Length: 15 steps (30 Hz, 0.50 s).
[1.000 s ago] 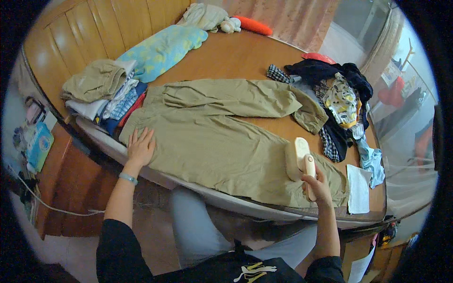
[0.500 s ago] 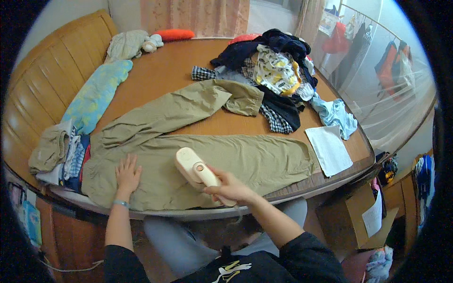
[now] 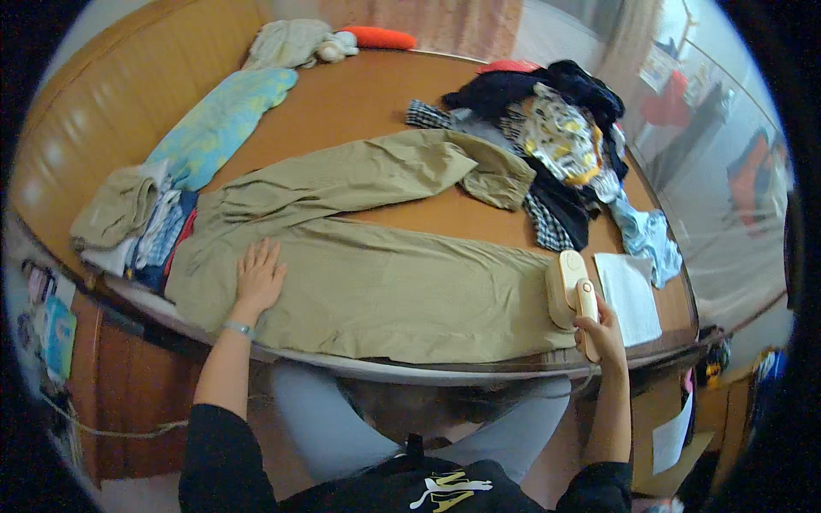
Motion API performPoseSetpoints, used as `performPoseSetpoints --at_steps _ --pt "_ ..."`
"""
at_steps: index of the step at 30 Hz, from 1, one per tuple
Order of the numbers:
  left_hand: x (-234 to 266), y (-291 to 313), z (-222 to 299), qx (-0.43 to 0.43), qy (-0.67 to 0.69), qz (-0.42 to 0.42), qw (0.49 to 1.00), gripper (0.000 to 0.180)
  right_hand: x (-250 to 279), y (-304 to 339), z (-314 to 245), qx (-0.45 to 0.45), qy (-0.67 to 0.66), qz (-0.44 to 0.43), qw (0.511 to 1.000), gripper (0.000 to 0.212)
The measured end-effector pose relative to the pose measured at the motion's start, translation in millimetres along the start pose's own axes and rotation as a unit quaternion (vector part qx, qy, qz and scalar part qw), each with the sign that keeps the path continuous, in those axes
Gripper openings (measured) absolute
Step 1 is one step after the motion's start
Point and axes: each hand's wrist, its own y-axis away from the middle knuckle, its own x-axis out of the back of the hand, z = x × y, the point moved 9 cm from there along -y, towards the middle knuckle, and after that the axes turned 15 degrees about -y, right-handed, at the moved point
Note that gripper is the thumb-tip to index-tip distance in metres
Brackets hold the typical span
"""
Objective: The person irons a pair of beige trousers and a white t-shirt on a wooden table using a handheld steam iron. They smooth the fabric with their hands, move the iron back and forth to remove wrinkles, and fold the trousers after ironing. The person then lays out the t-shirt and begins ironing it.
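Note:
Khaki trousers (image 3: 410,282) lie spread over the bed, the near leg stretched toward the right and the far leg bent at its end. My left hand (image 3: 259,275) rests flat on them near the waist, fingers spread. A cream handheld garment iron (image 3: 564,286) is in my right hand (image 3: 605,333), whose fingers wrap its handle. The iron stands over the cuff end of the near leg; its underside is hidden. Just right of it lies a folded white cloth (image 3: 630,299). A cord hangs below the handle.
A heap of clothes (image 3: 560,132) and a light blue garment (image 3: 647,239) occupy the far right. Folded clothes (image 3: 128,218) are stacked at the left beside a blue-yellow pillow (image 3: 222,128). A wooden headboard (image 3: 137,77) bounds the left. A cardboard box (image 3: 654,410) stands below, right.
My right hand has carried the iron rightward from the middle of the near leg to its cuff end. My left hand stays flat on the trousers. The whole view has shifted.

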Motion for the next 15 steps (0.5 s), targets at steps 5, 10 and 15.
performPoseSetpoints --at_steps 5,10,15 --pt "0 0 2 0.005 0.013 0.007 1.000 0.048 -62 0 -3 0.011 -0.003 -0.093 0.996 0.064" --pt "6 2 0 0.015 -0.005 0.003 1.000 0.048 -213 17 6 -0.043 -0.033 -0.308 0.950 0.062" --pt "3 1 2 0.018 -0.009 -0.014 1.000 0.049 -279 25 35 -0.077 0.014 -0.383 0.920 0.070"
